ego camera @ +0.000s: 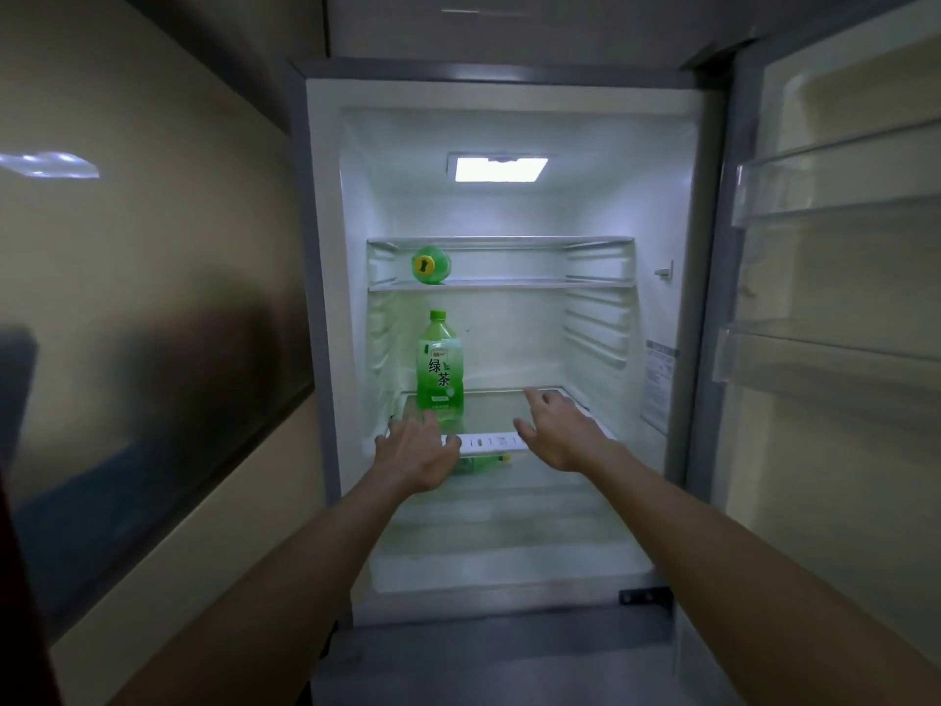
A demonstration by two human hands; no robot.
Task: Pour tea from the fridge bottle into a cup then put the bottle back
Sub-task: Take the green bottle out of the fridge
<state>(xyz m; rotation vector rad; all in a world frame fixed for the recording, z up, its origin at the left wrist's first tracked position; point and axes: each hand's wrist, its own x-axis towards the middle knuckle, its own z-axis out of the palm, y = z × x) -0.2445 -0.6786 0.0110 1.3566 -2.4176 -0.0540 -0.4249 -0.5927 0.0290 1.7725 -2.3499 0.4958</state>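
Observation:
A green tea bottle [439, 366] with a green cap stands upright on the lower glass shelf [509, 400] of the open fridge. My left hand [417, 450] reaches in just below and in front of the bottle, fingers relaxed, holding nothing. My right hand [552, 428] hovers over the shelf to the bottle's right, fingers spread and empty. A second green bottle [430, 265] lies on its side on the upper shelf, cap toward me. No cup is in view.
The fridge door [835, 298] stands open at the right with door bins holding nothing visible. A shiny wall panel [153, 298] runs along the left. Something green [478, 463] shows through the drawer under the shelf.

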